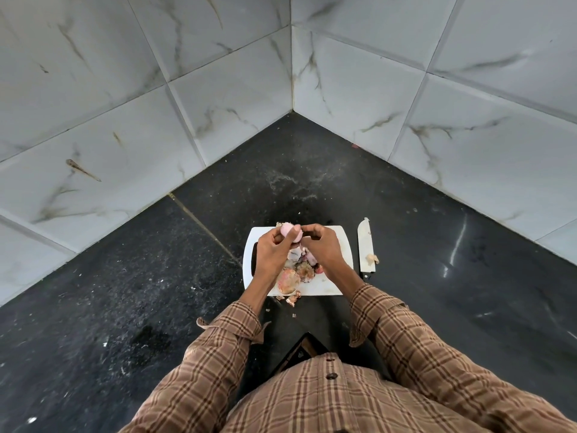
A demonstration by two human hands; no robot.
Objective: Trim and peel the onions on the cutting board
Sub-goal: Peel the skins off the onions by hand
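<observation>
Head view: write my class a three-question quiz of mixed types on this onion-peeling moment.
1. True or false: the knife lies on the cutting board.
2. Which hand holds the pale onion? A left hand; B right hand.
3. Fill in: loose onion skins lie piled on the board's ____ part.

Key: 1 false, it lies on the counter to the board's right; 2 A; 3 near.

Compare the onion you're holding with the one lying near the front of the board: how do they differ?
The held onion is pale pink and smooth, apparently peeled; the front onion still wears mottled, papery reddish-brown skin. The held one is lifted above the cutting board, gripped by the left hand with the right hand pinching at it; the front one lies on the board, untouched. Both are roundish.
</observation>
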